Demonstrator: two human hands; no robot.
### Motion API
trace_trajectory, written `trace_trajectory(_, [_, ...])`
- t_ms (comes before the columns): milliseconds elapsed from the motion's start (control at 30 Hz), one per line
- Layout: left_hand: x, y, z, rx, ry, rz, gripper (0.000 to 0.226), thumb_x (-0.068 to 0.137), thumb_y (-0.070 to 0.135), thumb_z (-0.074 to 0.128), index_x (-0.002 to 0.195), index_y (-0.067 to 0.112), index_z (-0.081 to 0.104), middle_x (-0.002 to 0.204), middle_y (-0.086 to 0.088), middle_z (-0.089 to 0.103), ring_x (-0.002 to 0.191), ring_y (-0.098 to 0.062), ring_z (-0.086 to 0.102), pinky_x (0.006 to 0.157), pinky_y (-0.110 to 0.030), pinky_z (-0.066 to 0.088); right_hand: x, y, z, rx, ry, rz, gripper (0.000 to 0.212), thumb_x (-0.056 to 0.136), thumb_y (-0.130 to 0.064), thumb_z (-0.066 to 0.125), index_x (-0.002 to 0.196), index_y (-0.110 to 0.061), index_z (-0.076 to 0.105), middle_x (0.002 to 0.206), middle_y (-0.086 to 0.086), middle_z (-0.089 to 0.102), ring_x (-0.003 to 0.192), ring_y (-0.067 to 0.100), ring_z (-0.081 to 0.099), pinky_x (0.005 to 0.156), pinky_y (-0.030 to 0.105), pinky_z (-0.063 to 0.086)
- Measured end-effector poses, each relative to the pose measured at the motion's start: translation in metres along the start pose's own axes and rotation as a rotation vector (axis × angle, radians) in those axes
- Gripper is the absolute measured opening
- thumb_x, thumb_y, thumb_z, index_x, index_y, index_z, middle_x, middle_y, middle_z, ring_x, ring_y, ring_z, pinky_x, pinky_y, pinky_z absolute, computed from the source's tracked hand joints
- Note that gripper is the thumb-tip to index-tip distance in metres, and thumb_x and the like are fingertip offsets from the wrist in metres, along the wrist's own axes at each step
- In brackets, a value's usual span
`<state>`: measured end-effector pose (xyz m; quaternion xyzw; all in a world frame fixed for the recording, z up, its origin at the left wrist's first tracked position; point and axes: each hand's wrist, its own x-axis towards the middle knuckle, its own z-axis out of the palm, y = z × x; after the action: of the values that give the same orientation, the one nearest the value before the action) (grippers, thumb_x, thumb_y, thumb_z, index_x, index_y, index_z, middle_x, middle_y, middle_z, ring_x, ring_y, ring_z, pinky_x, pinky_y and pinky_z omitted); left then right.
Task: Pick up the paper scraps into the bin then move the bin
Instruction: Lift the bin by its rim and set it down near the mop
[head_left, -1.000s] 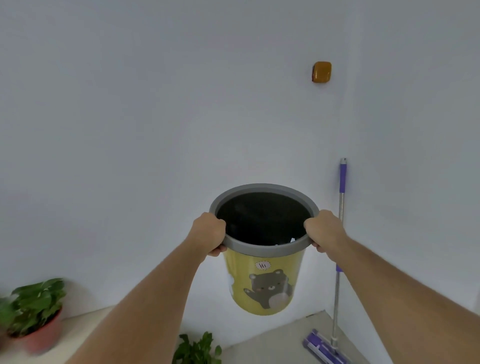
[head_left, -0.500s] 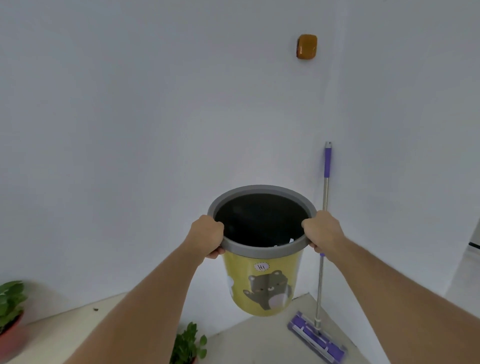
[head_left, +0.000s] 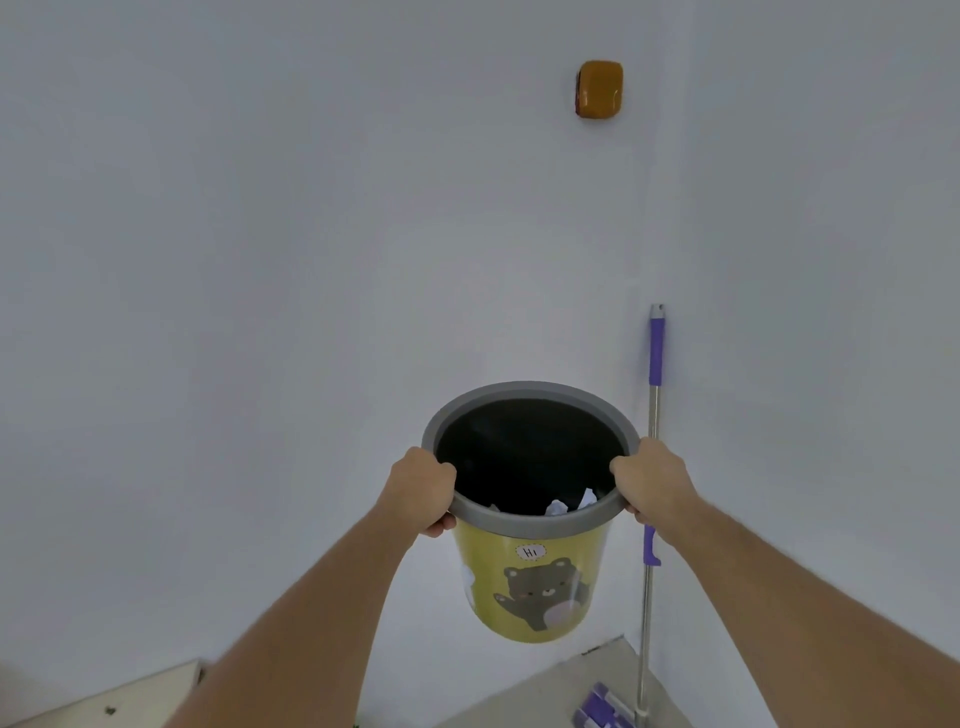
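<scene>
I hold a yellow bin (head_left: 530, 587) with a grey rim and a bear picture in the air, in front of a white wall corner. My left hand (head_left: 421, 488) grips the rim on its left side. My right hand (head_left: 649, 483) grips the rim on its right side. Inside the dark bin, white paper scraps (head_left: 558, 506) show just above the near rim. The bin hangs upright, well above the floor.
A purple-handled mop (head_left: 652, 467) leans in the wall corner right behind my right hand, its head (head_left: 602, 709) on the floor. An orange box (head_left: 599, 89) is fixed high on the wall. A low ledge (head_left: 104, 696) lies at bottom left.
The view has swung right and tilted: the potted plants on the left have left the frame. The bin stays gripped by both hands, and paper scraps now show inside it.
</scene>
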<state>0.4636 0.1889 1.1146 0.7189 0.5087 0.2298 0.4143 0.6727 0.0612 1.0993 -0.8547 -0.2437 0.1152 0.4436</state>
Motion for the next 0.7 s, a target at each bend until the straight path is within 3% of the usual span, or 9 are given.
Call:
trace_trajectory(400, [0.132, 0.029, 0.039, 0.069, -0.099, 0.091, 0.022, 0.1, 0.02, 0.041, 0.111, 0.005, 0.053, 0.077, -0.015, 0.064, 0.051, -0.019, 0.059, 0.046, -0.023, 0.051, 0.101, -0.005, 0.026, 0.008, 0.09, 0.07, 0.01, 0.094, -0.015, 0.054, 0.103, -0.013, 0.052, 0.096, 0.017, 0.063, 0.077, 0.025, 0.062, 0.075, 0.035, 0.059])
trace_trajectory(700, [0.187, 0.041, 0.085, 0.103, -0.156, 0.095, 0.018, 0.101, 0.019, 0.041, 0.107, 0.006, 0.052, 0.075, -0.014, 0.063, 0.049, -0.019, 0.059, 0.042, -0.022, 0.05, 0.156, 0.017, 0.035, -0.012, 0.121, 0.091, 0.006, 0.094, -0.015, 0.052, 0.099, -0.012, 0.052, 0.095, 0.017, 0.064, 0.074, 0.023, 0.061, 0.072, 0.033, 0.056])
